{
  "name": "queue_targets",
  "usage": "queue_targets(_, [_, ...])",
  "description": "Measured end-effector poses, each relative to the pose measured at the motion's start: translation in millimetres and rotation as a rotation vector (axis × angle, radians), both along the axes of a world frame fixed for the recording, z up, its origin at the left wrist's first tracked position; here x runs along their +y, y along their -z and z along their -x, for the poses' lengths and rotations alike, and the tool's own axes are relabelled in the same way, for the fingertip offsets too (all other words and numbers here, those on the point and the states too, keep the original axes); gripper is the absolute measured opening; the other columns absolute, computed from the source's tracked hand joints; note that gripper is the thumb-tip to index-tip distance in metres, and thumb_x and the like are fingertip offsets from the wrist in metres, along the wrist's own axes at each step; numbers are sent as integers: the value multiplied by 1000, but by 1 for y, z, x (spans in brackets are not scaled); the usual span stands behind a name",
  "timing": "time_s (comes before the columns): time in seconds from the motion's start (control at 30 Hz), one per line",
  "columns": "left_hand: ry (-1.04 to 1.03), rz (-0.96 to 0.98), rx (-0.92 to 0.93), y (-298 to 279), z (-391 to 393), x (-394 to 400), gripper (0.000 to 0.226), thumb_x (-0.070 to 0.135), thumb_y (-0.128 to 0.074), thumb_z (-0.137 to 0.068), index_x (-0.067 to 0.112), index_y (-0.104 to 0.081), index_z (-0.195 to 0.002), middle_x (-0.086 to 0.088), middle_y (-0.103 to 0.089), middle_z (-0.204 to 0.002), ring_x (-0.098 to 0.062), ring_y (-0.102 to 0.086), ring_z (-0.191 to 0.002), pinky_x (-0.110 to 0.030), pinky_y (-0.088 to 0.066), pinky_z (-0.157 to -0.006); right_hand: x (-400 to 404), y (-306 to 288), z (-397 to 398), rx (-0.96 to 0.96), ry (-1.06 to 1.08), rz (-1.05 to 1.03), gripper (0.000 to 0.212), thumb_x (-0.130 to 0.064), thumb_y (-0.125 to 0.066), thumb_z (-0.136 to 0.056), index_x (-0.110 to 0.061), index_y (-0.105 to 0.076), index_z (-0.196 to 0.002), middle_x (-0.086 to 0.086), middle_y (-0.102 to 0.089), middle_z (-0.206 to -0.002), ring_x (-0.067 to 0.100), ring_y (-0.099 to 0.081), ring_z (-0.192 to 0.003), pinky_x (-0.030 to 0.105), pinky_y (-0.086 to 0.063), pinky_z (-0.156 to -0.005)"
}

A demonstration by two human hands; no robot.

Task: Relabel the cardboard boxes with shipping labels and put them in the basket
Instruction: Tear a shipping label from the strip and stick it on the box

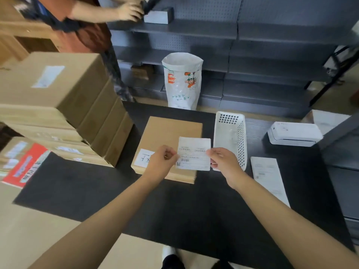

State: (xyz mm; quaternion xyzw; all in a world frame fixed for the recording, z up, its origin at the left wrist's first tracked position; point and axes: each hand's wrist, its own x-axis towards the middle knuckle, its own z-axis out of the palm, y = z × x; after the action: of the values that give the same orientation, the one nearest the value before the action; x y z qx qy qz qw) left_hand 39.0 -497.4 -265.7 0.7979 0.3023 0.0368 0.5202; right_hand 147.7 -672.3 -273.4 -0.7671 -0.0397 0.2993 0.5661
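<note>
A flat cardboard box [167, 133] lies on the black table [194, 206] in front of me, with a small white sticker [143, 157] at its near left corner. Above the box's near right part I hold a white shipping label [194, 152] with both hands. My left hand [162, 162] pinches its left edge and my right hand [223, 162] pinches its right edge. A white perforated basket [231, 136] stands just right of the box.
A tilted stack of cardboard boxes [58, 105] fills the left. A strip of label backing paper [268, 177] and a white label printer [293, 133] lie at the right. A white bag [182, 80] stands behind the table before grey shelving [252, 55]. Another person [87, 20] stands at the far left.
</note>
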Motion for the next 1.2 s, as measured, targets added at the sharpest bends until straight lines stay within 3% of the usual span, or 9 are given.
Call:
queue_targets(0.1, [-22,8,8,6,-7,32,6,20,-61,-91,16,-59,-95,1,-64,-89,-16,-61,-88,-22,-45,-71,34,4,5,-9,20,-2,3,-30,-60,-93,-29,-58,-94,-9,-66,-99,7,-65,-87,12,-48,-59])
queue_targets(0.23, [-33,-6,16,17,-20,67,9,21,-62,-91,24,-54,-93,2,-61,-88,-15,-59,-82,-31,-48,-74,72,14,-5,-174,-41,143,16,-27,-62,-92,-36,-52,-82,-19,-58,-85,1,-59,-77,14,-48,-62])
queue_targets(0.37, [-25,-48,31,31,-34,89,12,18,-58,-92,27,-51,-92,4,-58,-81,-10,-55,-71,-22,-45,-60,101,31,-25,-311,-98,259,11,-24,-62,-91,-29,-53,-91,-22,-53,-82,-8,-53,-71,5,-41,-47])
queue_targets(0.63, [87,-172,115,57,-56,111,13,23,-50,-95,34,-49,-102,12,-56,-80,-9,-58,-71,-11,-39,-48,127,55,-36,-356,-85,361,11,-18,-60,-93,-25,-52,-89,-12,-57,-87,0,-55,-74,8,-40,-51])
queue_targets(0.8, [150,-190,109,69,-62,127,14,23,-53,-94,33,-50,-104,16,-56,-86,-6,-59,-77,-8,-39,-54,140,68,-36,-348,-50,406,11,-18,-60,-93,-24,-53,-87,-9,-59,-88,6,-58,-80,9,-41,-57])
queue_targets(1.0, [267,-236,126,83,-56,138,11,24,-55,-93,30,-52,-102,16,-58,-90,-6,-58,-81,-11,-41,-60,149,78,-29,-370,-13,479,3,-18,-58,-92,-17,-56,-90,-1,-58,-96,16,-60,-85,30,-55,-72])
queue_targets(1.03, [278,-250,126,83,-56,138,11,23,-55,-94,29,-53,-103,14,-59,-91,-7,-58,-81,-11,-41,-60,150,78,-28,-348,8,478,7,-19,-58,-92,-17,-56,-98,0,-57,-104,16,-60,-90,31,-56,-75])
queue_targets(1.1, [311,-345,129,83,-57,139,15,22,-52,-95,23,-54,-109,7,-59,-101,-9,-55,-87,-14,-42,-67,150,78,-26,-314,49,526,37,-24,-62,-91,-15,-48,-125,1,-51,-124,18,-58,-105,34,-54,-87])
queue_targets(1.2, [419,-671,109,85,-60,139,28,20,-48,-95,18,-52,-123,1,-50,-117,-14,-48,-104,-23,-41,-91,149,74,-24,-639,-32,709,49,-22,-65,-87,-13,-46,-131,6,-46,-133,24,-50,-118,37,-45,-99])
